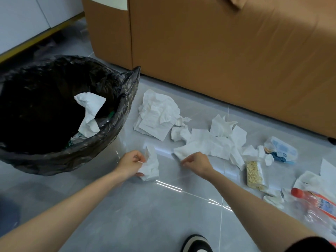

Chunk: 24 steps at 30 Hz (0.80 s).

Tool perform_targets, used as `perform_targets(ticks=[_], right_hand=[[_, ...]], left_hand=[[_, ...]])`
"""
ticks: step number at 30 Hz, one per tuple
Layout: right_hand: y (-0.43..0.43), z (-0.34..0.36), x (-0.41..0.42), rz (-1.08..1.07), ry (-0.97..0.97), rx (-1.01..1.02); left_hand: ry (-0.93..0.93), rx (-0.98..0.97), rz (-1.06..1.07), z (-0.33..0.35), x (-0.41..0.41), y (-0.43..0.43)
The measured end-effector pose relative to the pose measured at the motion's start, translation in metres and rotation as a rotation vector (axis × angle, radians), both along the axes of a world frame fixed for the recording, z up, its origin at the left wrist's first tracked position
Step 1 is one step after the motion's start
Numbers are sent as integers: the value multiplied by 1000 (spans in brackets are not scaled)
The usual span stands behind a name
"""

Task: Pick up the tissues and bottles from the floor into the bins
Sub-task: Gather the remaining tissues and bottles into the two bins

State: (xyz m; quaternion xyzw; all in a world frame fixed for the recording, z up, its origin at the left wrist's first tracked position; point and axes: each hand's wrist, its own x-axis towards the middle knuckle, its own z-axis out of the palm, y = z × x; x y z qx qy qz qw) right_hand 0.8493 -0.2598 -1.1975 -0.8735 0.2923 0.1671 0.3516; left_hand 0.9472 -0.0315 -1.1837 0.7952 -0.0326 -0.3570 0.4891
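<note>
Clearly the tissue-gathering step is in hand. Left of centre, the left hand (131, 163) grips a crumpled tissue (151, 167) low over the floor, near the black-lined bin (125, 99) at the left of the frame. At centre, the right hand (195, 161) has its fingers curled at the edge of the tissue pile (209, 144) (whether it pinches a sheet I cannot tell). The next move probably calls for a lift over the bin's rim and a release. The bottle (314, 202) lies untouched at lower right.

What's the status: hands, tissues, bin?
Left hand grips one crumpled white tissue. Right hand curled at edge of white tissue pile, grasp unclear. Black-bagged round bin beside left hand, nothing between.
</note>
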Motion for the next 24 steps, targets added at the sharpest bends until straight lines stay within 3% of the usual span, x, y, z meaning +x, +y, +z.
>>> perform_targets(ticks=[4,6,9,11,14,17,20,24], right_hand=[[36,9,-11,205,101,270],[43,10,-10,218,84,290],[43,11,-5,160,-100,95],[42,8,-4,238,-146,-47],[47,-2,-8,440,37,-126],[53,-13,-15,485,89,-203],[48,-16,-16,451,63,-198],[43,-19,-19,354,-4,-170]], left_hand=[[-157,118,-124,-7,-4,17],[-230,208,-201,-10,-6,27],[-419,362,-394,-12,-12,40],[-530,425,-592,-19,-13,48],[-616,602,-832,-13,-18,49],[-879,661,-907,-11,-25,42],[-696,758,-1020,-19,-30,39],[-648,695,-1006,-20,-29,40]])
